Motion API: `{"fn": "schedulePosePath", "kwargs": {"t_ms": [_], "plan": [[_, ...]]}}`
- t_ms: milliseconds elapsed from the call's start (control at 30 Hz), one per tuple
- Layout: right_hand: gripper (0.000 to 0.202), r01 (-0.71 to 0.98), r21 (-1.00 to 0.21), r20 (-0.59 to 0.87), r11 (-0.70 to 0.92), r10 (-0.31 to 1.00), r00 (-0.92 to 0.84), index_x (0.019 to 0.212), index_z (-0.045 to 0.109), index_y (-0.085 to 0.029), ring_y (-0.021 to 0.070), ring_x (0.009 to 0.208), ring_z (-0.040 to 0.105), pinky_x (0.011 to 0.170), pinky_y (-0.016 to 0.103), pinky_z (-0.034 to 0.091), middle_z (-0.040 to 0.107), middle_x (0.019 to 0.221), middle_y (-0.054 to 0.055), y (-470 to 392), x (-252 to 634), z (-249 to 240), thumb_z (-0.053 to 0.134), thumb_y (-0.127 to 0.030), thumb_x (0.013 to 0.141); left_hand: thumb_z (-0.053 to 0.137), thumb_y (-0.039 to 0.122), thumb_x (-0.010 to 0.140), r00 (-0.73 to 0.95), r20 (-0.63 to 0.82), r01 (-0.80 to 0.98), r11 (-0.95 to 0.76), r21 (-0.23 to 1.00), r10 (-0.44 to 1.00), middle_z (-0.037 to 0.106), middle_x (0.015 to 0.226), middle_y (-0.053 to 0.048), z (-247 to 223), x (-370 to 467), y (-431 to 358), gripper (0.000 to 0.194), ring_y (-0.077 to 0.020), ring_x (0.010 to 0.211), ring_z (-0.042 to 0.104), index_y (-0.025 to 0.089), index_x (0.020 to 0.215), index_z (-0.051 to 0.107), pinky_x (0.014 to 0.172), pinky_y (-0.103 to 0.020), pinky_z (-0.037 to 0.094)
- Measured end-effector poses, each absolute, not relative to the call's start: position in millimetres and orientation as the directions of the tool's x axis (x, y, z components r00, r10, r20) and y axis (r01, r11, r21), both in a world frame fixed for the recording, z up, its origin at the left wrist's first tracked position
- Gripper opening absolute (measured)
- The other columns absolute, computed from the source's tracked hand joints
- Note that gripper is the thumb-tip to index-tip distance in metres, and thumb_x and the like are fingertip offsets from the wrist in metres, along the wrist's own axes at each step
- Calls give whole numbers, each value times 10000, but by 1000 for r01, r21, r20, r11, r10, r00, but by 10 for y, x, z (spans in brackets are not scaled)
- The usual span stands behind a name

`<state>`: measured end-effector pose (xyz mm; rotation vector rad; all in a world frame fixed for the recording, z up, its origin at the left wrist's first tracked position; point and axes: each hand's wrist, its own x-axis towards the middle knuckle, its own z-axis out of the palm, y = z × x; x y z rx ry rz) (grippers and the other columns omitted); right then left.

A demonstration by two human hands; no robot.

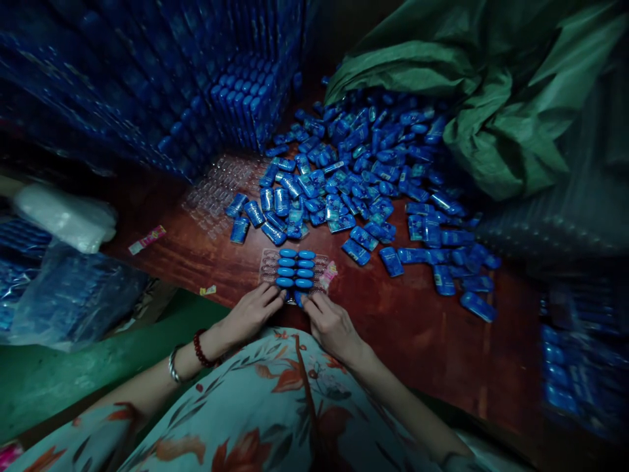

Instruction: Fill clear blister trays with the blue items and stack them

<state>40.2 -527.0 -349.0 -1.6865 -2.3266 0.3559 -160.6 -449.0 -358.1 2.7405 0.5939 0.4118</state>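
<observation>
A clear plastic blister tray lies on the table before me, with two columns of small blue containers standing in its middle. My left hand is at the tray's near left edge, fingers closed on a blue container that is mostly hidden under the fingertips. Opposite it, my right hand pinches another blue container at the near end of the right column. A pink and white label strip sits at the tray's right side.
A large heap of loose blue containers spreads beyond the tray. Empty clear trays lie left of it; filled trays stand in tall stacks behind. A green sack covers the back right. Bagged packs are at left.
</observation>
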Motion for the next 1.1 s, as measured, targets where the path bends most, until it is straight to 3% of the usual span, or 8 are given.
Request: {"fn": "schedulePosePath", "kwargs": {"t_ms": [167, 333, 433, 533, 667, 800, 967, 1100], "plan": [[297, 934, -288, -210, 212, 937, -278, 1006, 581, -198, 170, 873, 567, 700, 256, 465, 586, 938, 52, -5084, 288, -3225, 403, -21, 848, 320, 141, 933, 872, 203, 347, -855, 385, 445, 590, 955, -106, -3611, -1546, -4427, 297, -185, 859, 532, 137, 1162, 509, 726, -318, 512], [274, 954, -238, -267, 183, 932, -245, 1065, 575, -197, 182, 898, 583, 701, 264, 473, 589, 1000, 62, -4978, 200, -3140, 436, -66, 869, 363, 126, 922, 819, 279, 353, -824, 444, 501, 563, 1071, -118, -3688, -1555, -4506, 286, -189, 957, 517, 163, 1160, 519, 764, -317, 496], [263, 959, -234, -200, 158, 958, -207, 1095, 582, -208, 175, 895, 585, 715, 253, 477, 606, 995, 61, -5083, 192, -3237, 476, -109, 875, 444, 186, 907, 763, 343, 376, -807, 455, 548, 554, 1087, -106, -3680, -1579, -4512, 265, -182, 926, 524, 203, 1153, 541, 752, -319, 482], [293, 937, -306, 17, 169, 985, -172, 1193, 556, -202, 167, 885, 594, 758, 251, 472, 631, 1000, 74, -5208, 246, -3352, 478, -232, 912, 444, 245, 912, 667, 385, 410, -746, 525, 638, 570, 997, -86, -3652, -1587, -4350, 207, -169, 869, 537, 206, 1048, 595, 740, -306, 467], [294, 912, -409, 231, 27, 970, 76, 1070, 639, -187, 149, 828, 613, 751, 236, 439, 654, 915, 74, -4971, 381, -3412, 401, -312, 950, 425, 325, 923, 304, 260, 626, -398, 671, 916, 573, 877, -54, -3664, -1456, -3864, 204, -168, 830, 555, 169, 965, 551, 752, -300, 468], [342, 897, -407, 47, -174, 976, 211, 987, 636, -183, 190, 867, 607, 715, 270, 433, 644, 929, 82, -4202, 499, -3433, 410, -433, 925, 681, 446, 738, 239, 78, 840, -246, 484, 968, 569, 968, -140, -3761, -1179, -3433, 490, -276, 936, 557, 92, 1023, 499, 803, -388, 462], [489, 940, -324, -235, -106, 971, 28, 1097, 557, -117, 260, 953, 577, 751, 325, 440, 601, 1065, 148, -3432, 553, -3537, 627, -472, 768, 694, 302, 741, 290, 6, 895, -273, 353, 957, 530, 1070, -189, -3863, -1028, -3321, 523, -299, 954, 570, 53, 1123, 436, 795, -403, 468], [266, 868, -495, -80, -34, 997, -7, 1059, 563, -130, 221, 922, 577, 795, 318, 425, 614, 1030, 110, -3490, 617, -3526, 544, -268, 832, 577, 150, 792, 361, 92, 866, -370, 336, 928, 440, 1257, -231, -3898, -1112, -3393, 466, -303, 1037, 539, 70, 1219, 409, 852, -432, 452]]}}
